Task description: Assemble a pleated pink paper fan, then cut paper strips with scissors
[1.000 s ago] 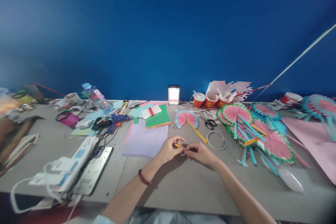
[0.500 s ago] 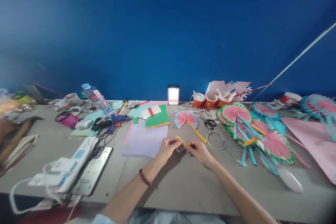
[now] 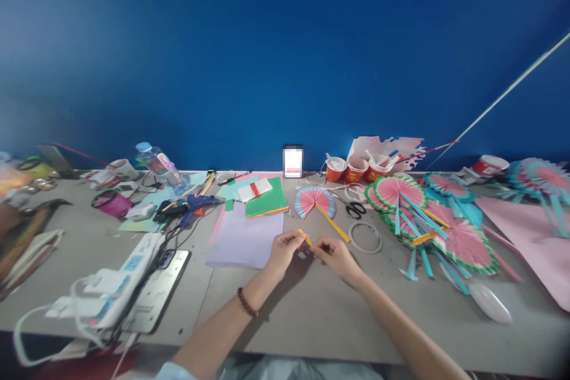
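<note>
Both hands meet over the grey table (image 3: 312,309) near its middle. My left hand (image 3: 281,251) and my right hand (image 3: 337,255) are closed in pinches on a short yellow paper strip (image 3: 306,238) held between them just above the table. Just beyond the hands lies a pink pleated paper fan with a yellow handle (image 3: 317,202). A lilac sheet of paper (image 3: 246,238) lies to the left of my left hand, and a thin white ring (image 3: 365,237) lies to the right of my right hand.
Black scissors (image 3: 355,210) and a pile of pink, green and blue paper fans (image 3: 427,222) lie right. Three red cups (image 3: 354,169) stand by the blue wall. A glue gun (image 3: 191,206), water bottle (image 3: 159,163), power strip (image 3: 129,267) and phone (image 3: 157,290) lie left. A large pink sheet (image 3: 532,237) lies far right.
Both hands rose slightly and moved away from me with the yellow strip, which now tilts up to the left between the fingertips. Nothing else on the table moved.
</note>
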Demonstrator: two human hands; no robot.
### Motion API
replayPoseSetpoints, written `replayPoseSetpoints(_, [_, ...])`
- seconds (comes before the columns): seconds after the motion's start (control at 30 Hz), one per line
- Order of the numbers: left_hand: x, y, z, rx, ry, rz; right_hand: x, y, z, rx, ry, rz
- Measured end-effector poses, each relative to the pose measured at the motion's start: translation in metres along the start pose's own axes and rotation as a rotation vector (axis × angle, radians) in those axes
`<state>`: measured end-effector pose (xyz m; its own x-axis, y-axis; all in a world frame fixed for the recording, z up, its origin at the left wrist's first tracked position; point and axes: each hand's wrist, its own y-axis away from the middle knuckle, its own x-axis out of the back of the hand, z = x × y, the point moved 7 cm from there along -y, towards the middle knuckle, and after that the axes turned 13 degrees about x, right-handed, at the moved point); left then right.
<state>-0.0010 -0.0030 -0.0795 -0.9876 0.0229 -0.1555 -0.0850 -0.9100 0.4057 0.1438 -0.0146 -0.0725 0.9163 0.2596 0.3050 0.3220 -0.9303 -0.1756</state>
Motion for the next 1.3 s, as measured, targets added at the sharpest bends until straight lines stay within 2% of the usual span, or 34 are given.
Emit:
replayPoseSetpoints(0.33, [0.008, 0.002, 0.010, -0.009, 0.015, 0.063, 0.005, 0.000, -0.005, 0.093, 0.145, 0.096])
replayPoseSetpoints(0.6, [0.010, -0.001, 0.010, -0.023, 0.057, 0.085, 0.002, 0.000, -0.005, 0.044, 0.039, 0.057])
replayPoseSetpoints(0.8, [0.007, -0.002, 0.006, -0.065, 0.014, 0.081, -0.007, 0.002, 0.000, -0.065, -0.134, 0.003])
replayPoseSetpoints(0.97, [-0.006, 0.004, 0.002, -0.055, -0.041, -0.028, -0.014, 0.003, -0.003, -0.071, -0.241, -0.065])
replayPoseSetpoints(1.1, [-0.010, 0.006, -0.001, -0.040, -0.016, -0.061, -0.014, 0.004, 0.006, -0.140, -0.210, -0.040])
replayPoseSetpoints(1.3, [-0.003, 0.004, -0.009, 0.048, 0.048, 0.020, -0.014, 0.004, 0.015, -0.159, -0.165, -0.023])
